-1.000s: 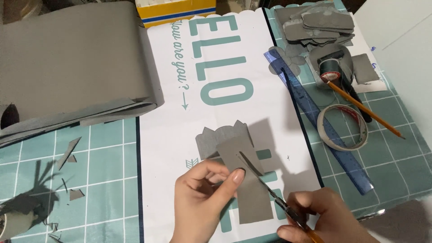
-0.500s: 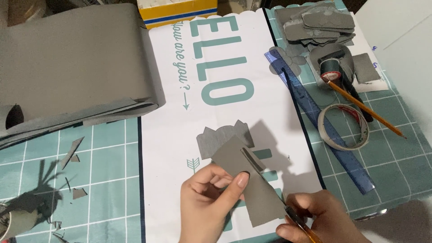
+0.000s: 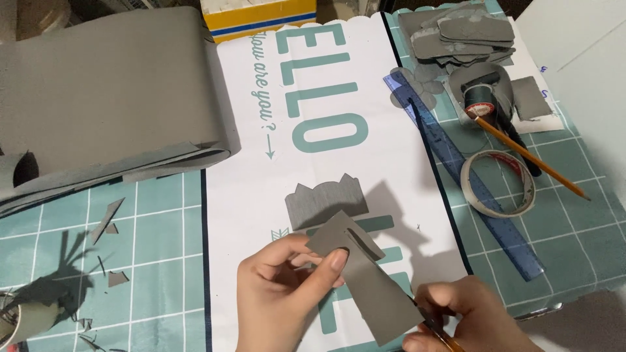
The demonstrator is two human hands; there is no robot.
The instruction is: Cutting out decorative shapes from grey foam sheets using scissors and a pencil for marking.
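Observation:
My left hand (image 3: pixel 287 293) pinches a long grey cut-out piece (image 3: pixel 368 280) by its upper end, thumb on top, and the piece slants down to the right. My right hand (image 3: pixel 463 316) is closed around orange-handled scissors (image 3: pixel 438 326), whose blades reach into the grey piece; a thin strip is partly cut free along its top edge. Just behind the piece, a grey crown-shaped cut-out (image 3: pixel 324 202) lies flat on a white printed sheet (image 3: pixel 261 195) with teal lettering.
A big folded grey sheet (image 3: pixel 104 111) fills the upper left. Grey scraps (image 3: pixel 107 221) lie on the teal cutting mat (image 3: pixel 150 261). At right are a blue ruler (image 3: pixel 469 189), a tape roll (image 3: pixel 499 182), a pencil (image 3: pixel 528 156), a stack of grey cut shapes (image 3: pixel 456 36) and a yellow box (image 3: pixel 261 13).
The grey piece has turned and tilted in my left hand, its upper end now lower and further right. The scissors have cut further along it, and my right hand has shifted slightly right.

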